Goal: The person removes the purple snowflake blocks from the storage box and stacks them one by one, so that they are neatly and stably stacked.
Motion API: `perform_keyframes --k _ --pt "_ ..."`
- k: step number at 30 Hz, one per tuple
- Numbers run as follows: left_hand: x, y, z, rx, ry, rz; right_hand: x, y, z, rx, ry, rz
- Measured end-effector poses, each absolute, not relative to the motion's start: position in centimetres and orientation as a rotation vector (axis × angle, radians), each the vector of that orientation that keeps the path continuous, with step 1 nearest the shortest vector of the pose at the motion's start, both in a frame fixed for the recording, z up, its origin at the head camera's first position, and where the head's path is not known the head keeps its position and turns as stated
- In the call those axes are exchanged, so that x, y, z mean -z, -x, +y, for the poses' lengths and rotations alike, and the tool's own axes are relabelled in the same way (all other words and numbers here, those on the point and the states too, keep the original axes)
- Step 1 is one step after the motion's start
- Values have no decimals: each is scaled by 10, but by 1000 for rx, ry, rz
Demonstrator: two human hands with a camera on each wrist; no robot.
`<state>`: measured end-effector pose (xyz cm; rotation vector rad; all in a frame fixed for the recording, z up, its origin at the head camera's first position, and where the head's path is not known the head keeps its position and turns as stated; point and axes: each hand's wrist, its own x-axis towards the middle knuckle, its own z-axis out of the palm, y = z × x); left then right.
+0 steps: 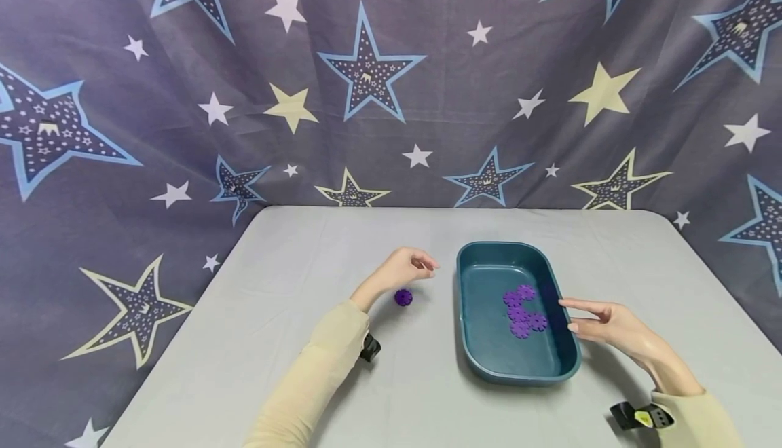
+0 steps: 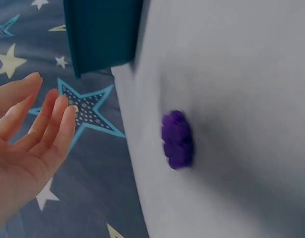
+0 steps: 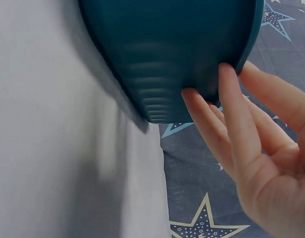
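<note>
A deep teal plastic tub [image 1: 489,360] stands on the table, with several flat purple notched discs [image 1: 519,313] on its floor. My right hand [image 1: 617,329] is at the tub's right side, fingers extended. In the right wrist view, its fingertips [image 3: 191,94] touch the outer wall, and one reaches the rim. Left of the tub, my left hand [image 1: 403,268] hovers with nothing in its loosely bent fingers. A small dark purple piece with a notched edge [image 1: 403,297] lies on the table just below this hand. It looks thick and lumpy in the left wrist view [image 2: 178,140].
A pale grey cloth covers the table [image 1: 293,258]. Behind it and at both sides hangs a dark curtain [image 1: 427,115] printed with stars. Each wrist carries a black strap-on device, the right one [image 1: 641,416] with a yellow mark.
</note>
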<state>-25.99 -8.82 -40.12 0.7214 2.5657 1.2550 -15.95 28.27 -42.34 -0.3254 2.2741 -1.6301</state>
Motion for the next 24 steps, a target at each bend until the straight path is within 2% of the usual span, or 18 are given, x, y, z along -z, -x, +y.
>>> perform_keyframes --k 12,24 --pt "380 257 -60 -1201 -865 2492 422 160 284 1631 326 2279" --pt "374 252 -26 -1096 -1024 2413 424 161 283 1596 281 2308"
